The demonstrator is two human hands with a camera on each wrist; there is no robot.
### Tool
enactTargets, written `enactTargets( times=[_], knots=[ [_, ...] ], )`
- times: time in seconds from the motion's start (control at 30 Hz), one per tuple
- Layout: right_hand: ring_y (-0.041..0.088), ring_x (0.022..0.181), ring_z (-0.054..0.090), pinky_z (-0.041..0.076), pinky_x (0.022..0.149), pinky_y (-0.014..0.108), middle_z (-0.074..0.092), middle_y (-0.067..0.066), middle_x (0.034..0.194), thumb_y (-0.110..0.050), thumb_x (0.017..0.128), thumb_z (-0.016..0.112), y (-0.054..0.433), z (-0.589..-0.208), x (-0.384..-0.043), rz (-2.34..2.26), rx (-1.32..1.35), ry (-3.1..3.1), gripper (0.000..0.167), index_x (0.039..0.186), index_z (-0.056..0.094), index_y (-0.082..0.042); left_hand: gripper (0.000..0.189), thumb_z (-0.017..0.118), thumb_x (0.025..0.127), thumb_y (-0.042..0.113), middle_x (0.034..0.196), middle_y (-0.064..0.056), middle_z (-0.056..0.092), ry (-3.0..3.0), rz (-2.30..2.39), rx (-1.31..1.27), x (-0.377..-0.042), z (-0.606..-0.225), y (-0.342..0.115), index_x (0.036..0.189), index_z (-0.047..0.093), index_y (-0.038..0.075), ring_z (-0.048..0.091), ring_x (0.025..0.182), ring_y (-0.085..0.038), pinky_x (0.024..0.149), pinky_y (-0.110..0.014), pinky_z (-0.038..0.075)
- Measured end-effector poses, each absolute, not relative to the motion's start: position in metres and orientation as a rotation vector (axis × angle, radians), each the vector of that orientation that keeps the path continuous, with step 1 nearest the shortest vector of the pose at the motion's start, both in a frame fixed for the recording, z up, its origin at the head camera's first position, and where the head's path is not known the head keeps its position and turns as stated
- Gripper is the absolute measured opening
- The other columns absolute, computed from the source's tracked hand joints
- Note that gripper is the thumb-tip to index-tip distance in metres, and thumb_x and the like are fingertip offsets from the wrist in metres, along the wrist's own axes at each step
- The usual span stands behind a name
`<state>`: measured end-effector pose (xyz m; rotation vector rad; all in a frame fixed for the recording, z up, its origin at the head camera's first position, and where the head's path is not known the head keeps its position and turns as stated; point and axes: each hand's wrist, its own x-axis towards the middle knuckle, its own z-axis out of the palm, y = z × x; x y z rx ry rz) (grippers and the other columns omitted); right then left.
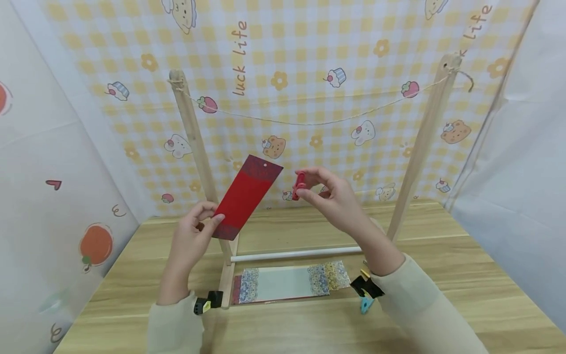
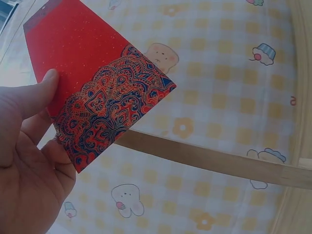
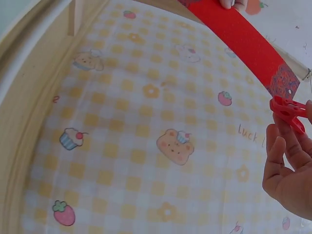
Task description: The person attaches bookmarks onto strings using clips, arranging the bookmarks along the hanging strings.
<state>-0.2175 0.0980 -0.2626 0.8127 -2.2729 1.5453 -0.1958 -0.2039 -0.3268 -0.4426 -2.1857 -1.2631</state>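
My left hand (image 1: pixel 193 236) pinches the lower end of a red bookmark-like card (image 1: pixel 247 196) between thumb and fingers. The card tilts up to the right, with a small hole at its top end. Dark blue and gold lace-like patterns decorate its ends, as the card (image 2: pixel 97 92) shows up close in the left wrist view. My right hand (image 1: pixel 336 196) holds a red plastic clothespin (image 1: pixel 299 186) in its fingertips, just right of the card's top end. In the right wrist view the clothespin (image 3: pixel 287 111) overlaps the card's holed end.
A sagging string (image 1: pixel 287 122) runs between two wooden posts (image 1: pixel 194 132) above both hands. A white rod (image 1: pixel 296 254) joins the posts low down. More patterned cards (image 1: pixel 287 282) lie stacked on the wooden table (image 1: pixel 283 324). A light blue clothespin (image 1: pixel 366 306) lies below the right wrist.
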Motion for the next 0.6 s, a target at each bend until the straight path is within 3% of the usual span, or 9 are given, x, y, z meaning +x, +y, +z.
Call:
enactTargets(
  times=[0.27, 0.37, 0.47, 0.6],
  knots=[
    [0.008, 0.094, 0.065, 0.050, 0.059, 0.022, 0.072, 0.013, 0.104, -0.008, 0.092, 0.070, 0.082, -0.243, -0.221, 1.558, 0.874, -2.197, 0.036, 0.127, 0.062, -0.005, 0.013, 0.070, 0.089, -0.001, 0.097, -0.019, 0.075, -2.104, -1.305, -0.416, -0.198, -0.317, -0.205, 0.102, 0.066, -0.003, 0.057, 0.071, 0.003, 0.054, -0.015, 0.042],
    [0.012, 0.093, 0.065, 0.050, 0.060, 0.024, 0.073, 0.010, 0.103, -0.008, 0.093, 0.069, 0.077, -0.235, -0.221, 1.549, 0.921, -2.206, 0.035, 0.127, 0.062, -0.006, 0.013, 0.069, 0.089, -0.002, 0.093, 0.005, 0.078, -2.084, -1.339, -0.390, -0.199, -0.315, -0.207, 0.102, 0.066, -0.003, 0.061, 0.072, 0.007, 0.056, -0.014, 0.043],
    [0.013, 0.092, 0.064, 0.049, 0.059, 0.024, 0.073, 0.008, 0.102, -0.008, 0.093, 0.068, 0.070, -0.227, -0.222, 1.516, 0.982, -2.200, 0.032, 0.125, 0.063, -0.007, 0.013, 0.068, 0.089, -0.005, 0.089, 0.030, 0.070, -2.055, -1.366, -0.387, -0.200, -0.314, -0.210, 0.102, 0.064, -0.006, 0.064, 0.075, 0.009, 0.057, -0.013, 0.045],
    [0.013, 0.088, 0.065, 0.046, 0.056, 0.024, 0.073, 0.009, 0.101, -0.005, 0.094, 0.066, 0.062, -0.216, -0.225, 1.490, 1.054, -2.152, 0.030, 0.124, 0.063, -0.005, 0.016, 0.066, 0.089, -0.008, 0.087, 0.035, 0.068, -2.000, -1.399, -0.403, -0.201, -0.311, -0.212, 0.104, 0.063, -0.010, 0.065, 0.073, 0.010, 0.056, -0.012, 0.044]
  ],
)
